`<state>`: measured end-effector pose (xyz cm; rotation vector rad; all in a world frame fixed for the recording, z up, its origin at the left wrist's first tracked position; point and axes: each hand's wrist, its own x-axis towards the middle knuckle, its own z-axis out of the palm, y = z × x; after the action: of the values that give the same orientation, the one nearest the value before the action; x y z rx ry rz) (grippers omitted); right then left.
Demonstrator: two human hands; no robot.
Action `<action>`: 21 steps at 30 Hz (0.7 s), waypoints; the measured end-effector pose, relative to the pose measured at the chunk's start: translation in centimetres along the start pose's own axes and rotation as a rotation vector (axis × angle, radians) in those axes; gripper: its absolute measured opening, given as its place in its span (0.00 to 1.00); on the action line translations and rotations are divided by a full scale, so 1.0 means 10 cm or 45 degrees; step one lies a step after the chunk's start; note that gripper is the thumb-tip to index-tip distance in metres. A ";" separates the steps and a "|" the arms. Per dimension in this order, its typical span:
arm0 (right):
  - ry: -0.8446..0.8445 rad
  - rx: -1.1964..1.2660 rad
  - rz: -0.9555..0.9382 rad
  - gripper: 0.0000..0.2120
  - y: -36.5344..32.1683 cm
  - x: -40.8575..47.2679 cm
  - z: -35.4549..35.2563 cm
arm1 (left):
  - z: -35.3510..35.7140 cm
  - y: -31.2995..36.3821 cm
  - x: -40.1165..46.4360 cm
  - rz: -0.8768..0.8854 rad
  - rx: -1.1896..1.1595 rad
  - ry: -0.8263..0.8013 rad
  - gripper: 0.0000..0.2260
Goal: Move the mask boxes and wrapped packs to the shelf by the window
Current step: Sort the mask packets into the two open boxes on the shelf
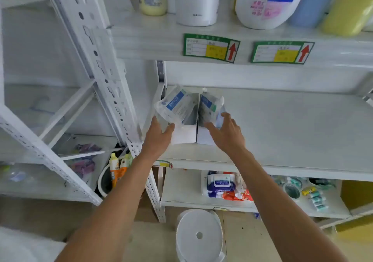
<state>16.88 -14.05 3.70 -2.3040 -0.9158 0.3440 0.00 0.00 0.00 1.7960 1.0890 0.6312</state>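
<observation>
Two white mask boxes stand side by side at the left end of the middle shelf (282, 132): the left box (184, 134) and the right box (202, 136). Clear wrapped mask packs with blue labels stick out of them, one pack (175, 105) on the left and another (210, 104) on the right. My left hand (159, 133) holds the left box and its pack at the left side. My right hand (226, 131) grips the right box, fingers around its right side and pack.
The shelf above carries a body lotion bottle (198, 1), a hand-wash jug (270, 1) and green price labels (211, 47). Wipes packs (221, 184) lie on the lower shelf. A white stool (198, 235) stands on the floor. A white rack upright (101, 66) is at left.
</observation>
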 end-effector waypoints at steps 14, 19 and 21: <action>0.272 0.189 0.049 0.15 0.12 0.73 0.06 | 0.25 0.02 0.51 -0.047 -0.304 0.246 0.21; 0.555 0.692 0.190 0.11 0.37 0.83 -0.36 | 0.24 -0.04 0.59 -0.047 -0.337 0.272 0.19; 0.686 1.098 0.350 0.05 0.58 0.83 -0.47 | 0.23 -0.06 0.60 -0.037 -0.372 0.260 0.17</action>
<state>28.05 -13.74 3.54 -1.5696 -0.1145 0.1606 4.38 4.38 -1.73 1.4859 1.0915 0.9219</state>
